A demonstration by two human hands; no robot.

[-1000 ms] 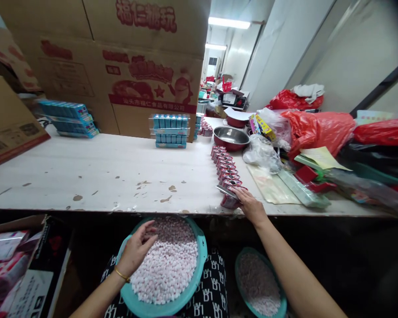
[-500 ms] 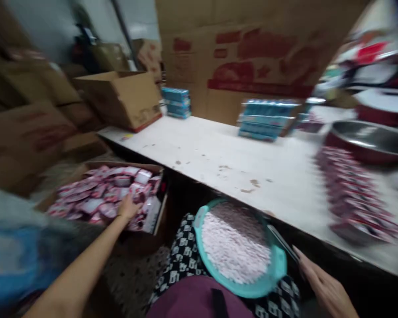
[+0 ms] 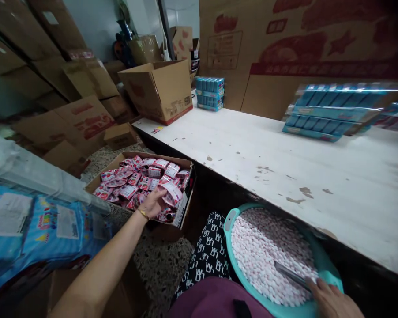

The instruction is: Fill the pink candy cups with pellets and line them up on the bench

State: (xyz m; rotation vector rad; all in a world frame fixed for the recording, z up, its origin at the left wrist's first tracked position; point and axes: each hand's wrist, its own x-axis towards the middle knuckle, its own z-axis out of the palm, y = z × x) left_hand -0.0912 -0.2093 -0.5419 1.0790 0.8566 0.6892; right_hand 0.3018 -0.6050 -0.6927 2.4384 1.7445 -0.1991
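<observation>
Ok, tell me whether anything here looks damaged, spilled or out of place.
Yes: the white tabletop has irregular brown patches where its surface looks chipped or worn. A small coloured scrap or sticker lies by itself near its left end. No spill is visible around the turquoise basin.

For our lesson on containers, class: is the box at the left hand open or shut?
Open: pink packets show inside the box, and the left hand holds one.

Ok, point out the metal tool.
Lower right of the head view: the metal tool is in the right hand, over the teal basin of pellets.
</observation>
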